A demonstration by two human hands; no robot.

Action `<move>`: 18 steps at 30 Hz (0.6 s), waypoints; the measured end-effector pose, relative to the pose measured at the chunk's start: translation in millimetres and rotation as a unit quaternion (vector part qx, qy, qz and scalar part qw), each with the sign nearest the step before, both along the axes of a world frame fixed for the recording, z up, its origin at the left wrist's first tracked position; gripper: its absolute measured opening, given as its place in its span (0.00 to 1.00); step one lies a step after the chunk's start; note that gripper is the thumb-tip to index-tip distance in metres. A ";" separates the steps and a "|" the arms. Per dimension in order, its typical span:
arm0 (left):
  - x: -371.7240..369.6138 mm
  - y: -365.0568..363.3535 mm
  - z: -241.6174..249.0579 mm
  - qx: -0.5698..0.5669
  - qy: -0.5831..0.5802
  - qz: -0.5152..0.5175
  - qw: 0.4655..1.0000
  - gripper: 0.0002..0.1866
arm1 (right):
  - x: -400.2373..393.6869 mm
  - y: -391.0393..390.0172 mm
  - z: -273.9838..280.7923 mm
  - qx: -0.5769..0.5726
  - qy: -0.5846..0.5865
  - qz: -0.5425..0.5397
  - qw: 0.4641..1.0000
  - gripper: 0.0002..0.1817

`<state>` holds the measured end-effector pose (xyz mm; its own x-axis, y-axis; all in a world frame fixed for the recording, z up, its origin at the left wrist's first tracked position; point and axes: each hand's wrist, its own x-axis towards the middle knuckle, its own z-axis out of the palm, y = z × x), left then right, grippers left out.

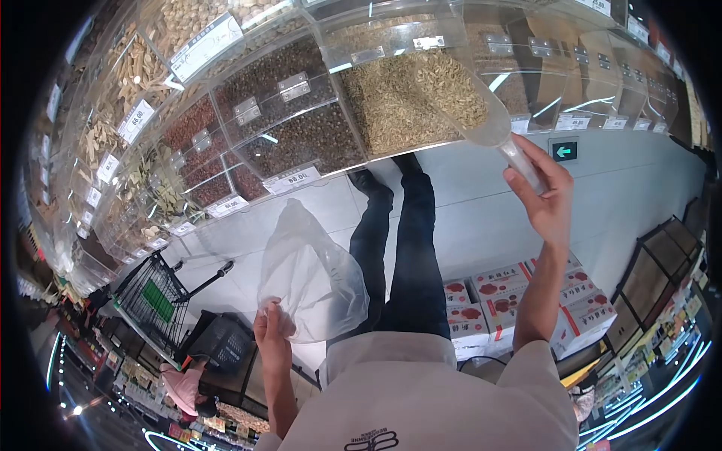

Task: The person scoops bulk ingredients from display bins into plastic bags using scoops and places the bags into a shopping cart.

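My right hand [543, 180] is closed round the handle of a clear plastic scoop [489, 124]. The scoop carries a heap of greenish-yellow seeds [451, 86] and is held over a clear bin [383, 105] of similar seeds. Down at the left, my left hand [272, 323] pinches the edge of a thin translucent plastic bag [312, 270], which hangs puffed out beside my legs. I cannot see anything inside the bag.
Clear bins of dark peppercorn-like spice [286, 105] and other dried goods line the display. A price label [292, 179] fronts one. A shopping cart [150, 301] stands at left, white-and-red cartons [504, 301] at right. A person in pink [183, 387] is behind.
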<state>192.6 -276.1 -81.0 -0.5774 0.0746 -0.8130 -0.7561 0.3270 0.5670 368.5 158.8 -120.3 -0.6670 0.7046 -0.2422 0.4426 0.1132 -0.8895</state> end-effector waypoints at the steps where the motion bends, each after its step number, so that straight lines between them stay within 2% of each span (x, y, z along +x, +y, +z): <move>1: 0.8 0.2 -2.3 0.004 -0.002 -0.004 1.000 0.11 | 3.3 6.2 0.6 0.000 -0.005 0.014 1.000 0.24; 6: 3.0 -1.7 -6.9 0.013 0.015 -0.013 1.000 0.11 | 3.2 29.9 18.7 0.012 0.003 0.106 0.994 0.25; 14: 1.5 5.4 -1.8 0.002 0.025 -0.017 1.000 0.12 | -21.5 76.7 110.6 0.086 0.059 0.262 0.959 0.25; 18: -1.3 13.5 0.7 -0.001 0.036 -0.011 0.999 0.12 | -32.9 91.4 148.8 0.121 0.099 0.292 0.944 0.22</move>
<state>191.3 -262.6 -80.3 -0.6324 0.0857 -0.7699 -0.7063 0.3443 0.6185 335.6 250.2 28.6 -0.9739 0.2219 0.0485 0.0701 0.4965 -0.8652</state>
